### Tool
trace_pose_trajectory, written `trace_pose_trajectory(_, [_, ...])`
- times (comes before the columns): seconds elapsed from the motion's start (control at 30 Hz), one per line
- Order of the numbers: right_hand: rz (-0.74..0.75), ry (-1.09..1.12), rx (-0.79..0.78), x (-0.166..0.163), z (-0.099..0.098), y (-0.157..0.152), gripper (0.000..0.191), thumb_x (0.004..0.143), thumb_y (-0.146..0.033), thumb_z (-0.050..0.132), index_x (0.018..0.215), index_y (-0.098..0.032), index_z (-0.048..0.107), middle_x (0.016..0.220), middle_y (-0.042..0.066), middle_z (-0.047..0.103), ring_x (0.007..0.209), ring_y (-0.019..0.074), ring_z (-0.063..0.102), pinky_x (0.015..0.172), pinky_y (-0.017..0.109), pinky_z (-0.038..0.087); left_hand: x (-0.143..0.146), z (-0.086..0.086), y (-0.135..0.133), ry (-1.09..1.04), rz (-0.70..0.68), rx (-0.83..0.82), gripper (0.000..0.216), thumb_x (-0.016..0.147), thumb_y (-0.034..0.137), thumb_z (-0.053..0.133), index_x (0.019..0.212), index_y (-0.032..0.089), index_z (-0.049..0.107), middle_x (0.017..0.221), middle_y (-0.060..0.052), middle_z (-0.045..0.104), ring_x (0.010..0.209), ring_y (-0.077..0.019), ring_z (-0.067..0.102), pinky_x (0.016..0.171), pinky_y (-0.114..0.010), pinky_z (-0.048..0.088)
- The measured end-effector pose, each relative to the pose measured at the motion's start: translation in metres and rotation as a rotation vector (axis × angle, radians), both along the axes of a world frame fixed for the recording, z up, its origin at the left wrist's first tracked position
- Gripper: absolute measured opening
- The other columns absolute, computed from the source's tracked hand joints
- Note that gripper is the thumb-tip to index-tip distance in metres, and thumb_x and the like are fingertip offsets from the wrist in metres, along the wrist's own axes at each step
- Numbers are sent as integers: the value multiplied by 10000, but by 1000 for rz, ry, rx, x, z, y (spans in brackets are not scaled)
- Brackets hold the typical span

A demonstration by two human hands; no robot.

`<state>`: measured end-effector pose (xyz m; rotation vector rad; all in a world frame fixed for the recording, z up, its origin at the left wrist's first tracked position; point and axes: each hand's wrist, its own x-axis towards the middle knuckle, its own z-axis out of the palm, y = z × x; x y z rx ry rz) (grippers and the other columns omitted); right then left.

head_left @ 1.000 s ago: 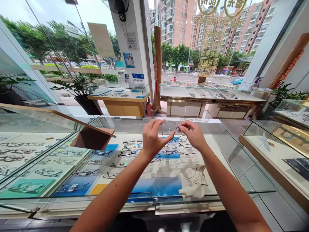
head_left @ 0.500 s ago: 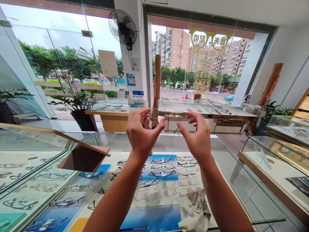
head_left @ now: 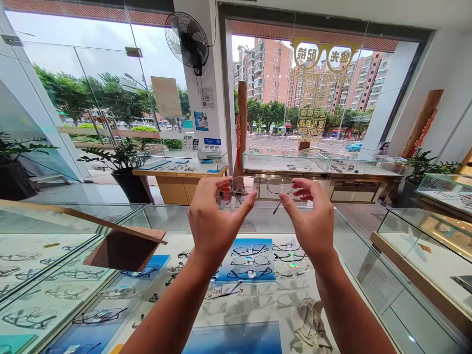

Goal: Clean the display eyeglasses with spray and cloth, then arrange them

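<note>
A pair of thin metal-framed glasses (head_left: pixel 262 185) is held up in front of me at chest height, lenses facing away. My left hand (head_left: pixel 216 221) pinches its left end between thumb and fingers. My right hand (head_left: pixel 313 221) pinches its right end the same way. One temple hangs down between the hands. Below them lies a glass display counter (head_left: pixel 354 255) with rows of spectacle frames (head_left: pixel 250 260) on blue and white panels.
A crumpled grey cloth (head_left: pixel 309 327) lies on the counter glass near my right forearm. A wooden stand (head_left: pixel 121 246) sits on the counter at left. More glass cases (head_left: pixel 424 236) stand at right and behind. A wall fan (head_left: pixel 187 37) hangs by the window.
Both hands have lifted the glasses from just above the counter to chest height and spread them level. My view has tilted up toward the window.
</note>
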<state>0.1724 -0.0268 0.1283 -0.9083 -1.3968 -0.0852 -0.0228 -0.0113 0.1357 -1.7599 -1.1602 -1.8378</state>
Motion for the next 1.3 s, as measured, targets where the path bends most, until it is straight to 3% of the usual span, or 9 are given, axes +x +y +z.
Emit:
trace_pose_trajectory(0.3, [-79,-84,-3,1,2,1,372,921,-440,753,1211,-226,666,1115,70,736,961,233,687,833,413,552,-3,0,7,2,-28,-60,473,800,549,862,1092,216,696,1001,-62,723,893,-232,702,786,-389,560])
trace_pose_trajectory(0.73, [-121,-90,14,1,4,-3,338,925,-390,737,1209,-221,664,1086,72,716,973,242,670,853,423,542,-11,0,13,-33,-197,-177,461,775,553,879,1064,225,733,1013,-57,772,888,-227,753,774,-376,618])
trace_pose_trajectory(1.0, [-104,-98,-69,6,3,-1,380,937,-441,695,1252,-230,676,1144,93,745,993,268,693,864,455,544,-4,0,2,39,-43,14,426,787,494,891,1066,225,714,946,-41,719,839,-208,689,768,-375,563])
trace_pose_trajectory(1.3, [-80,-82,-110,7,2,1,420,919,-474,705,1261,-230,691,1173,103,757,1001,273,702,875,465,546,2,0,-4,57,-16,88,432,787,451,903,1085,215,698,932,-44,683,839,-206,642,789,-379,558])
